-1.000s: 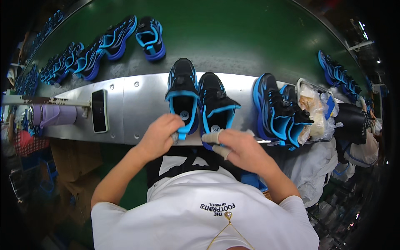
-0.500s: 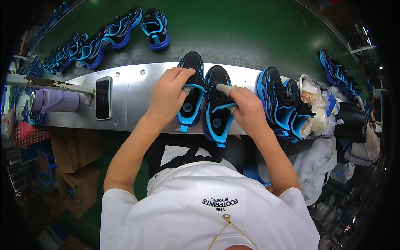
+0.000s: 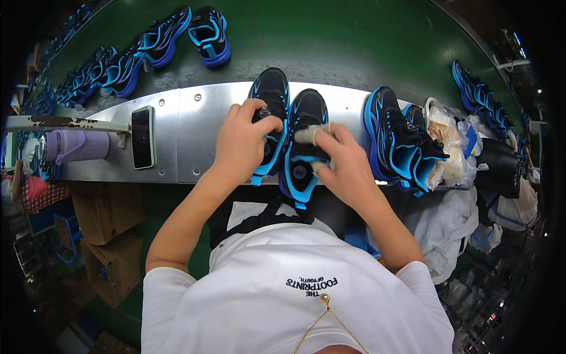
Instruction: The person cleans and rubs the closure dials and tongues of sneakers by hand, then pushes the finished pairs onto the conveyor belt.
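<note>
Two black sneakers with bright blue lining and blue soles lie side by side on the metal ledge in front of me, toes pointing away. My left hand (image 3: 243,138) is closed on the left sneaker (image 3: 271,82), its thumb and fingers about a small round dial on the tongue. My right hand (image 3: 345,154) wears pale finger covers on thumb and forefinger. Slightly blurred, it pinches the tongue of the right sneaker (image 3: 309,105). A round insole label shows inside that shoe. My left hand hides part of the left shoe's opening.
Another sneaker pair (image 3: 386,133) stands right, beside a tray of plastic-wrapped items (image 3: 451,147). Leftward on the ledge are a phone (image 3: 142,137), a purple flask (image 3: 79,146) and a rusty white bar (image 3: 65,123). More sneakers (image 3: 162,38) line the green belt (image 3: 306,35).
My left hand has moved from the left sneaker's collar up to the dial. My right hand has shifted slightly down on the tongue. Sneakers on the belt have moved left.
</note>
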A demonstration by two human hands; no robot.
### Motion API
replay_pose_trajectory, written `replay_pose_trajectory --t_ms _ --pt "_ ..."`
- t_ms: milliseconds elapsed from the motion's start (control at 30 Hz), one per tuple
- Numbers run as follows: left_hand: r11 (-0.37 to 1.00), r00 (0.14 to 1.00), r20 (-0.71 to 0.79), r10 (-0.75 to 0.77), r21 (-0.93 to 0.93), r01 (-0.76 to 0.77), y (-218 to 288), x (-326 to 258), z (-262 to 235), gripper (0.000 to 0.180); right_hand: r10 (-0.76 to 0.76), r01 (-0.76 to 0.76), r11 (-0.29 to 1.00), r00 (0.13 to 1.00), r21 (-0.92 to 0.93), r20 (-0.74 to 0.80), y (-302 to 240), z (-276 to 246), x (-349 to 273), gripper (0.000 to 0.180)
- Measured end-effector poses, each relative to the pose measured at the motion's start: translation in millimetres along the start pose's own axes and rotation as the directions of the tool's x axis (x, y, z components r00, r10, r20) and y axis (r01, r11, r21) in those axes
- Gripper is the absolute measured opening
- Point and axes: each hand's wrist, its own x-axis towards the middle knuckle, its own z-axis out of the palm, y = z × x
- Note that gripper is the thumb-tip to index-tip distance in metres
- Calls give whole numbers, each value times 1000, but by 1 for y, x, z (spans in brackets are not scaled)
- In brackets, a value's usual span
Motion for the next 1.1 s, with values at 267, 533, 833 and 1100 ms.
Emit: replay_pose_trajectory --t_ms 267,533,833,1100 --pt "965 988 143 59 246 -93 24 -15 8 45 -193 148 908 978 -391 -76 -3 47 -16 54" --pt "991 924 363 -123 6 130 25 1 -25 52 -58 60 998 996 -31 74 -11 11 -16 64" --pt "979 990 136 28 -202 0 -2 11 3 26 -141 143 983 990 -114 26 -7 30 -19 60" --pt "796 821 565 -84 -458 396 -28 40 -12 31 -16 -96 878 973 470 229 22 -16 12 41"
